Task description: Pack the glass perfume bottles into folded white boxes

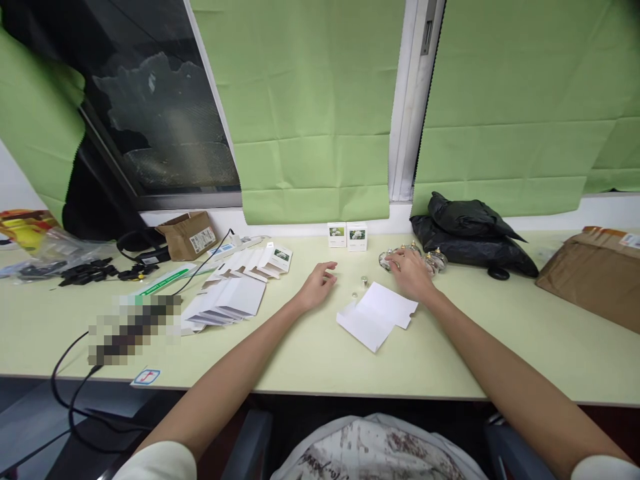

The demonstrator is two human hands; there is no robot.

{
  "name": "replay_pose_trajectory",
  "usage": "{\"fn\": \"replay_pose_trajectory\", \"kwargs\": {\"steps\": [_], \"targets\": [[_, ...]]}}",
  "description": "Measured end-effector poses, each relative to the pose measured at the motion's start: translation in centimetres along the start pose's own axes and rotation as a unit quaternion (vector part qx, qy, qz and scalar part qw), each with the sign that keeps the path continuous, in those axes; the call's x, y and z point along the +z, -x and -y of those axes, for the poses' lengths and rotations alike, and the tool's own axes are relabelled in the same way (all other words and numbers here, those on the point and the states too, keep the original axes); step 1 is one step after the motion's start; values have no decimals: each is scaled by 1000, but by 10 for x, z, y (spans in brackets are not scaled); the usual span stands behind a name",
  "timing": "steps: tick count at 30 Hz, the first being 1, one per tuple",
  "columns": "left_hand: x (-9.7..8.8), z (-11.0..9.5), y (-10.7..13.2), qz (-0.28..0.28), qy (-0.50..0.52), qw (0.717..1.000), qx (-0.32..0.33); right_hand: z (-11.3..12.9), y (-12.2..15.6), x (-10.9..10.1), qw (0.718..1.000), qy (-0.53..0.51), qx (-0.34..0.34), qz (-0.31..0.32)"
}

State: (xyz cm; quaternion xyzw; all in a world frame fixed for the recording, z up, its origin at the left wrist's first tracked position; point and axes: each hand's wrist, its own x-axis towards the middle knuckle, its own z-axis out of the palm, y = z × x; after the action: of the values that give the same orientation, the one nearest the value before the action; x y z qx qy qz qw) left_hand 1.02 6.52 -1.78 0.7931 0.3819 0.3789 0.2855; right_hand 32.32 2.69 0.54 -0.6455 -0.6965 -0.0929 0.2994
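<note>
We saw green curtains (320, 107) hanging behind a pale table (310, 353), where most things lay. At its right end we noted a brown carton (590, 273) with a pale label on top, and beside it black plastic bags (465, 243) that bore no writing we could make out. On the left sat white folded cartons (233, 297), one showing a green picture with a white subject. Behind them stood a small brown box (183, 241), its white shipping label (203, 240) coded but illegible to us, with a green strip (165, 280) in front, its white lettering equally unreadable. An unfolded white carton (377, 313) lay between the forearms. We found the left hand (317, 287) half-curled around nothing; the right hand (413, 273) was over gold-topped glass bottles (437, 260) near the bags (whether it gripped one, we could not tell). Two white boxes (357, 237) stood upright by the wall, each with a green picture above tiny print. A blue-bordered tag (147, 377) carried a red mark; small metal pieces (364, 281) lay near the unfolded carton.
</note>
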Motion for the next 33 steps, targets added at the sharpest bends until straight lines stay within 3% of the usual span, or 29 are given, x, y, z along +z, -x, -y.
{"fn": "replay_pose_trajectory", "kwargs": {"steps": [6, 9, 12, 15, 18, 24, 28, 33], "targets": [[-1, -1, 0, -3, -5, 1000, 6, -6, -2, -1, 1000, 3, 16, -8], [-2, -2, 1, -2, -10, 1000, 11, 1, 1, -5, 999, 15, 10, -48], [-3, -4, 2, 9, -23, 999, 21, 14, 4, -11, 995, -15, -41, -90], [-3, -7, 3, 16, -30, 999, 27, 29, 9, -12, 978, -99, -182, -12], [-4, -10, 3, 14, -33, 999, 31, 37, 15, -6, 959, -109, -254, 67], [-4, -15, 4, 8, -35, 999, 27, 41, 22, 4, 942, -171, -258, 129], [-4, -15, 3, 11, -40, 999, 32, 47, 23, 5, 942, -174, -260, 124], [-5, -13, 3, 14, -50, 998, 34, 43, 16, 9, 960, -109, -237, 99]]}}
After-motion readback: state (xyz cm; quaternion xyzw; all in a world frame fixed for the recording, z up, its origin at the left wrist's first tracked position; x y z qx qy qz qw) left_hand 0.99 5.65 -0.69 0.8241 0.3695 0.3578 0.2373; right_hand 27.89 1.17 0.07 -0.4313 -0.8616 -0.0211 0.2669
